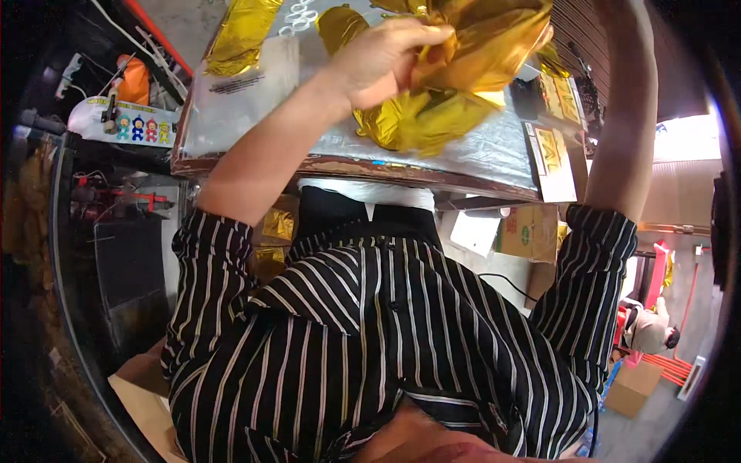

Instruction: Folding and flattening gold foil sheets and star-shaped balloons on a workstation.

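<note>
My left hand (382, 65) is closed on a crumpled piece of shiny gold foil (486, 50), pinched between thumb and fingers over the table. The foil spreads out to the right of the hand, and a yellower, blurred part (432, 119) hangs below it. My right forearm (629, 108) reaches up along the right side and leaves the picture at the upper edge, so the right hand is out of sight. More gold foil pieces lie flat at the left of the table (243, 35) and just behind my left hand (340, 29).
The table (231, 127) has a silvery cover and a worn brown edge. White rings (299, 17) lie at its far side. Printed boxes (552, 158) stand at the right edge. Below are a carton (529, 231) and more gold foil (278, 224). Another person (648, 330) is at far right.
</note>
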`<move>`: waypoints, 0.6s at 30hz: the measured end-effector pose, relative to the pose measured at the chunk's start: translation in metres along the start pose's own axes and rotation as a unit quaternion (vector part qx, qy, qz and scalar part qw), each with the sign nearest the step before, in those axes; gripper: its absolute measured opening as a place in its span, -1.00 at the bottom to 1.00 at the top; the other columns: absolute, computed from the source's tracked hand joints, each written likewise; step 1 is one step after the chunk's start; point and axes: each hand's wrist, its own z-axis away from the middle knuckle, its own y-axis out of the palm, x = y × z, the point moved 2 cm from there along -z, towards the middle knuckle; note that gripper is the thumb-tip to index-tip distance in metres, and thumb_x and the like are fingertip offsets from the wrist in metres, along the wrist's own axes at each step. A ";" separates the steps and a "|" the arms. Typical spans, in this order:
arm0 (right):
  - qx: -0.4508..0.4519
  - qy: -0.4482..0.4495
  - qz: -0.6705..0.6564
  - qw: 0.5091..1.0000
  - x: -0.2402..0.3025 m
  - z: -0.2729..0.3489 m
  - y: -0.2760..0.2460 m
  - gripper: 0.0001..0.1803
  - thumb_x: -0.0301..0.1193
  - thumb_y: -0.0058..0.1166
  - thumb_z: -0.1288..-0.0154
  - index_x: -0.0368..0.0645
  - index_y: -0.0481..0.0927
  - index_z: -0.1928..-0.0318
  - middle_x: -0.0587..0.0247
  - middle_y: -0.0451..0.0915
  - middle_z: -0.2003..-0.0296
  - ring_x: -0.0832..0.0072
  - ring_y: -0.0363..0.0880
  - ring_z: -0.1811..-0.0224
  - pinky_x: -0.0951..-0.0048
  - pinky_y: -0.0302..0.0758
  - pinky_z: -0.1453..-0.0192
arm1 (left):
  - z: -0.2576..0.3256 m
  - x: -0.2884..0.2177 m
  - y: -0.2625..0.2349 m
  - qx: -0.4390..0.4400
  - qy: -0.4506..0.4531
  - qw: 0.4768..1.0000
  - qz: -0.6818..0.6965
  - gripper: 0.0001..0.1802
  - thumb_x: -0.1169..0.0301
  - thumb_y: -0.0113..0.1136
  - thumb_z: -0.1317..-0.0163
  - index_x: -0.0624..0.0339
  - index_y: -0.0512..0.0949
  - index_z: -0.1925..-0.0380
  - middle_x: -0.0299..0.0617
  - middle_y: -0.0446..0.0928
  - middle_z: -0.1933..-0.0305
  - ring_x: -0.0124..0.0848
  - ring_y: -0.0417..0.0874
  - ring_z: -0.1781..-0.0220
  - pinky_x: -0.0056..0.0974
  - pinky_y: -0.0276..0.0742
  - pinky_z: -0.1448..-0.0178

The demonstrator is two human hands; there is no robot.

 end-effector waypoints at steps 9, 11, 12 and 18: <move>0.068 0.234 0.272 0.931 -0.176 -0.013 0.021 -0.75 -0.27 0.17 -0.46 -0.19 0.75 0.11 0.16 0.74 0.28 0.31 0.68 0.27 0.33 0.57 0.17 | 0.005 0.056 -0.064 -0.177 -0.131 0.974 -0.058 -0.72 0.21 0.16 -0.52 0.18 0.60 0.01 -0.29 0.65 0.10 -0.51 0.67 0.11 -0.31 0.69 0.00; 0.067 0.224 0.181 0.955 -0.243 -0.007 0.009 -0.74 -0.28 0.28 -0.36 -0.22 0.75 0.10 0.23 0.73 0.31 0.40 0.64 0.33 0.38 0.53 0.24 | -0.004 0.063 -0.059 -0.199 -0.131 0.971 -0.031 -0.70 0.20 0.16 -0.52 0.18 0.60 -0.01 -0.27 0.65 0.09 -0.49 0.67 0.10 -0.28 0.70 -0.02; 0.067 0.207 0.088 0.972 -0.281 -0.001 -0.001 -0.69 -0.29 0.39 -0.27 -0.25 0.75 0.09 0.30 0.72 0.33 0.49 0.61 0.39 0.43 0.48 0.32 | -0.007 0.067 -0.055 -0.224 -0.129 0.966 -0.006 -0.68 0.18 0.16 -0.52 0.18 0.59 -0.03 -0.24 0.65 0.08 -0.46 0.68 0.09 -0.25 0.71 -0.05; 0.051 0.269 0.052 0.960 -0.369 -0.008 0.017 -0.69 -0.42 0.55 -0.09 -0.32 0.73 0.22 0.33 0.72 0.35 0.52 0.64 0.41 0.37 0.56 0.34 | 0.006 0.072 -0.074 -0.151 -0.176 0.973 -0.013 -0.53 0.26 0.29 -0.42 0.52 0.51 -0.07 -0.03 0.67 0.00 -0.32 0.77 0.06 -0.16 0.78 0.03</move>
